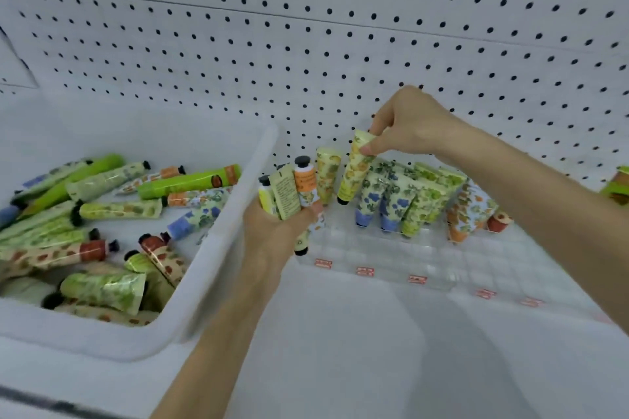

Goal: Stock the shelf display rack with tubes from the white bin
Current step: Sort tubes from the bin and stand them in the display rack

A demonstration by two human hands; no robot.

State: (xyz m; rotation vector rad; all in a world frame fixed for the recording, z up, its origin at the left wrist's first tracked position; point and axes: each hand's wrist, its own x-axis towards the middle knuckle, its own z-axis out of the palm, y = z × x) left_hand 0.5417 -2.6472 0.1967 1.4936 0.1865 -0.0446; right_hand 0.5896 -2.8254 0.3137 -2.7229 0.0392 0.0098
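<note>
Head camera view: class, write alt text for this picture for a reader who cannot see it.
A person's right hand lowers a yellow floral tube, cap down, into a clear display rack on a pegboard-backed shelf. The left hand holds a bunch of tubes beside a white bin full of more.

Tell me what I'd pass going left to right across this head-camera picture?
White bin of tubes → left hand clutching a bundle → yellow tube pinched by the right hand → tubes standing in the clear rack.

White pegboard (306, 27) backs the shelf (340, 350); green boxes (617, 185) far right.
</note>
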